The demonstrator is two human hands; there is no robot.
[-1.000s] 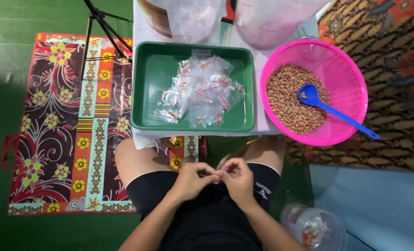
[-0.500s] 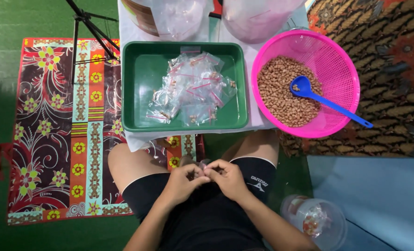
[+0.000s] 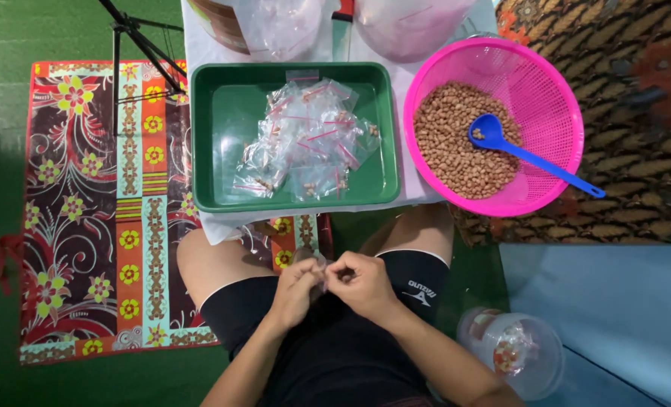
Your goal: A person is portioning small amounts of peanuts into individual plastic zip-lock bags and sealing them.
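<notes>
My left hand [image 3: 294, 290] and my right hand [image 3: 362, 285] meet over my lap, both pinching a small clear plastic bag [image 3: 314, 264] between the fingertips. Most of the bag is hidden by my fingers. In front of my knees sits a green tray [image 3: 222, 136] with several small clear zip bags [image 3: 309, 139] piled in it. To its right stands a pink basket [image 3: 546, 98] of brown peanuts [image 3: 452, 147] with a blue scoop [image 3: 501, 143] lying in it.
A patterned mat [image 3: 94, 211] covers the floor at left, with a black tripod leg [image 3: 136, 38] on it. Large clear bags [image 3: 275, 26] stand behind the tray. A clear lidded container [image 3: 513, 350] sits by my right thigh. Blue sheet at lower right.
My hands keep working the small bag together over my lap; the view has shifted slightly, so tray and basket sit a bit lower and further left.
</notes>
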